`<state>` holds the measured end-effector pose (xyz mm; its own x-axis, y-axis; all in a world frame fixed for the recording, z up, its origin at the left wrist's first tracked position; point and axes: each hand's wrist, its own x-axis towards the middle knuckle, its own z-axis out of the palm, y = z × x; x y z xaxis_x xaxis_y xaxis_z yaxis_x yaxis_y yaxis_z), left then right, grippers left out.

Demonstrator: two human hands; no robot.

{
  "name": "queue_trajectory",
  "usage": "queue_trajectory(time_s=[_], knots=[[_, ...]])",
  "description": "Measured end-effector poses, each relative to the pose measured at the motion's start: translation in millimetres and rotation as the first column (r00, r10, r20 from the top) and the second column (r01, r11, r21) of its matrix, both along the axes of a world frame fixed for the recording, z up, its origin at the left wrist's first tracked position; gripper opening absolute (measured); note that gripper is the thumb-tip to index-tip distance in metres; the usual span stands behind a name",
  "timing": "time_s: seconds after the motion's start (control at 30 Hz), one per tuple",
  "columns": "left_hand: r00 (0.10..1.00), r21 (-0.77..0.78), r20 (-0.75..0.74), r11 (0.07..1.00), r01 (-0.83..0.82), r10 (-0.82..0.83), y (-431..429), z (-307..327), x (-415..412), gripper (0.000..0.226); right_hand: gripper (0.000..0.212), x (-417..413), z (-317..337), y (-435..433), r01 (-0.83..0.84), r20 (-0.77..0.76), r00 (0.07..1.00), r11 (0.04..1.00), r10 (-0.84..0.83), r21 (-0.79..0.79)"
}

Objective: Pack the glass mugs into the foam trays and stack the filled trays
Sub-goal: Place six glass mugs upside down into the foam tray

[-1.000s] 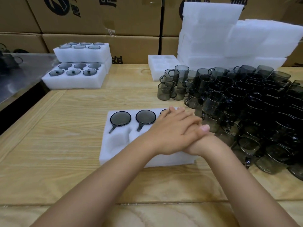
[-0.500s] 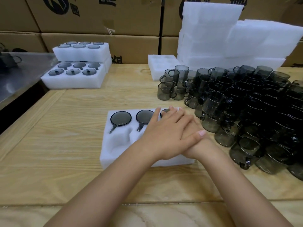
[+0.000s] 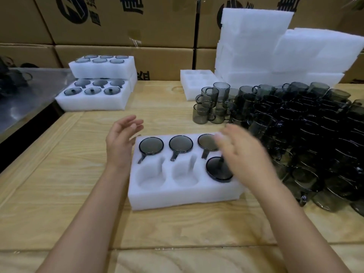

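Our left hand (image 3: pixel 122 138) and right hand (image 3: pixel 242 152), stacked a second ago, now part, both spread and empty; the fourth mug (image 3: pixel 217 170) sits seated in the foam tray (image 3: pixel 177 198); two pockets (image 3: pixel 150 178) await mugs.

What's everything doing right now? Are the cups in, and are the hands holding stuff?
Near tray: four mugs in, two front pockets empty.
Left hand: open, holding nothing, beside the tray.
Right hand: open, blurred, over the tray's right side.
Loose mugs: piled on the table, unpacked.
Far trays: filled, one stacked higher.
Back tray: empty.
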<state>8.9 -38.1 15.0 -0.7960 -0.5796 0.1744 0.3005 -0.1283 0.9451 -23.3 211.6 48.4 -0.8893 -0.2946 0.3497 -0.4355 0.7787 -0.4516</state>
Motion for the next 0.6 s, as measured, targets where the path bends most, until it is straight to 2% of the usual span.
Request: queue_trajectory(time_s=[0.03,0.07,0.1,0.17,0.2,0.27,0.4,0.53,0.6], knots=[[0.999,0.027,-0.016,0.998,0.049,-0.049,1.3,-1.0,-0.7,0.024,0.039,-2.7,5.9,6.5,0.119,-0.111,0.985,0.986,-0.132,-0.117],[0.995,0.054,-0.026,0.994,0.095,-0.093,3.0,-2.2,-0.8,0.024,0.037,-6.9,11.2,13.7,0.23,-0.183,0.949,0.961,-0.257,-0.156],[0.991,0.084,-0.033,0.988,0.131,-0.129,3.7,-3.9,-1.2,0.023,0.037,-12.7,14.1,21.3,0.327,-0.202,0.916,0.937,-0.347,-0.126],[0.983,0.157,-0.036,0.97,0.186,-0.182,4.2,-6.7,-1.4,0.024,0.038,-21.6,14.6,31.2,0.422,-0.139,0.9,0.905,-0.413,0.044],[0.978,0.187,-0.026,0.96,0.207,-0.205,3.6,-7.6,-1.4,0.028,0.038,-23.8,13.3,32.9,0.425,-0.113,0.904,0.898,-0.413,0.111],[0.97,0.194,0.015,0.952,0.235,-0.243,0.6,-8.4,-3.4,0.033,0.037,-25.9,10.1,33.4,0.413,-0.1,0.91,0.899,-0.402,0.145],[0.959,0.076,0.084,0.961,0.264,-0.27,-4.1,-12.8,-8.4,0.046,0.033,-34.9,7.3,33.0,0.404,-0.065,0.915,0.9,-0.399,0.161],[0.969,0.057,0.069,0.971,0.232,-0.236,-4.3,-18.9,-13.1,0.045,0.016,-33.3,11.2,32.6,0.382,-0.096,0.921,0.923,-0.377,0.039],[0.975,0.047,0.066,0.976,0.211,-0.214,-3.7,-20.6,-14.9,0.045,0.011,-26.4,17.1,29.8,0.298,-0.187,0.933,0.951,-0.309,-0.081]])
